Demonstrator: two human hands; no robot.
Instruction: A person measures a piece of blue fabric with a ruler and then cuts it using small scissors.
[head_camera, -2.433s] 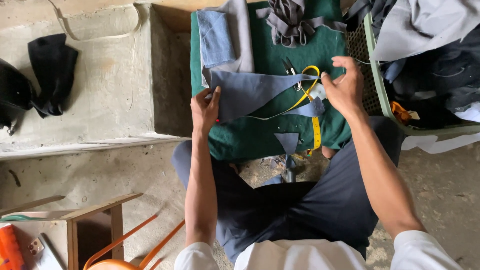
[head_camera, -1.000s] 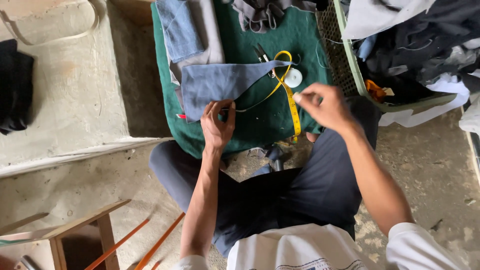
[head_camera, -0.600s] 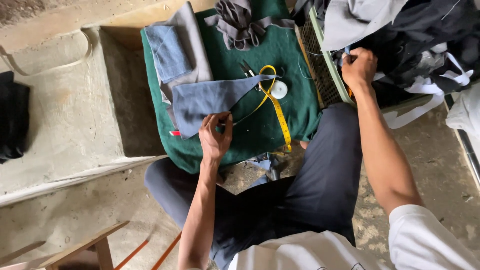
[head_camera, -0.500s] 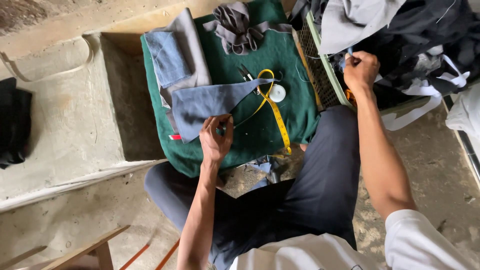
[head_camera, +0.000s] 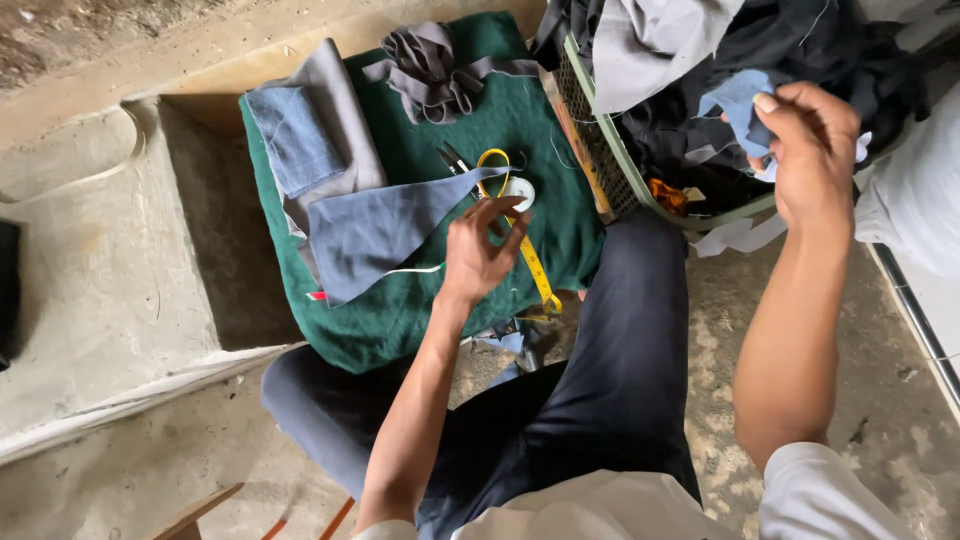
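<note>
Gripping blue scrap (head_camera: 735, 105), right hand (head_camera: 812, 150) over cloth-filled basket (head_camera: 610, 165); left hand (head_camera: 480, 250) loosely open, empty.

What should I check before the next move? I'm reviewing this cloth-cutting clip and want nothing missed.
1. Right hand has a grip on the light blue scrap: ok, fingers pinch it above the basket.
2. Left hand steadies the work: ok, it rests over the yellow tape measure beside the grey-blue cloth piece.
3. Grey-blue cloth piece lies flat on the green mat: ok.
4. Scissors within reach: ok, on the mat just beyond the left hand.
5. Scrap free of the other cloth in the basket: cannot tell.
</note>
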